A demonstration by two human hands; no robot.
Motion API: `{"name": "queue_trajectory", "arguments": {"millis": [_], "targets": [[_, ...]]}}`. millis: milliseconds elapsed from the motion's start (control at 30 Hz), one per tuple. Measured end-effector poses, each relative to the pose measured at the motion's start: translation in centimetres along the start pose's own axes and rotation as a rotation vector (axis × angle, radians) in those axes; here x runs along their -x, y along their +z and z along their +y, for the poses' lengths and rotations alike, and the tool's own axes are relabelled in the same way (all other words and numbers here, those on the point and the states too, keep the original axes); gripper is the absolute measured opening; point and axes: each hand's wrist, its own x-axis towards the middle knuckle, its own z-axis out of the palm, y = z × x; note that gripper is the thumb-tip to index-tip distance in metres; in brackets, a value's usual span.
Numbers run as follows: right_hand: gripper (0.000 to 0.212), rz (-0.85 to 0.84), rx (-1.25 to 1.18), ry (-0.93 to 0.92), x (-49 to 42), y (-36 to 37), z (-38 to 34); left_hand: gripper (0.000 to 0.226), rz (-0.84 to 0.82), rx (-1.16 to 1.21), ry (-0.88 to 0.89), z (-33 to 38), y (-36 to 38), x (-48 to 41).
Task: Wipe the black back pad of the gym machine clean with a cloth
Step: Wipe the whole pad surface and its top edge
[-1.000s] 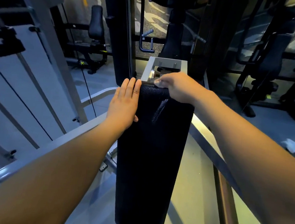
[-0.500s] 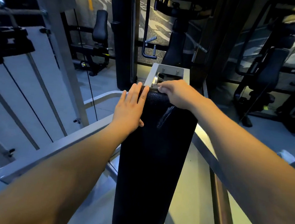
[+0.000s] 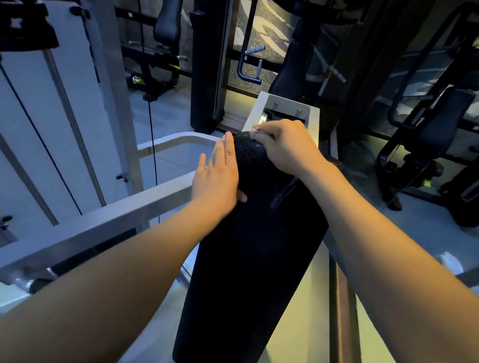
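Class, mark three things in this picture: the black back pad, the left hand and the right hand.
black back pad (image 3: pixel 252 283): head view, middle of its front face.
left hand (image 3: pixel 218 176): head view, back of the hand.
right hand (image 3: pixel 289 148): head view, back of the hand.

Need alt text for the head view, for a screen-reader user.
Two bare hands meet at the top of a black pad on a gym machine: the left hand lies flat against its left edge, the right hand curls over its top end. No cloth is clearly visible. Grey frame bars at left, other machines behind.
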Motion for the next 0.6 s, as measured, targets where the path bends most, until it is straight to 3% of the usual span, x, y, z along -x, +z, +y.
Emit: {"name": "queue_trajectory", "arguments": {"millis": [233, 467, 600], "targets": [[0.024, -0.196, 0.064, -0.103, -2.3, 0.1, -1.6, 0.141, -0.021, -0.085, 0.024, -0.7, -0.1, -0.1], [0.024, -0.146, 0.119, 0.083, 3.7, -6.1, 3.4, 0.14, -0.035, -0.015, 0.008, -0.2, 0.1, -0.2], [0.023, -0.093, 0.226, 0.11, 1.0, -2.1, 1.2, 0.141, -0.022, -0.021, 0.011, -0.1, 0.4, 0.0]]}}
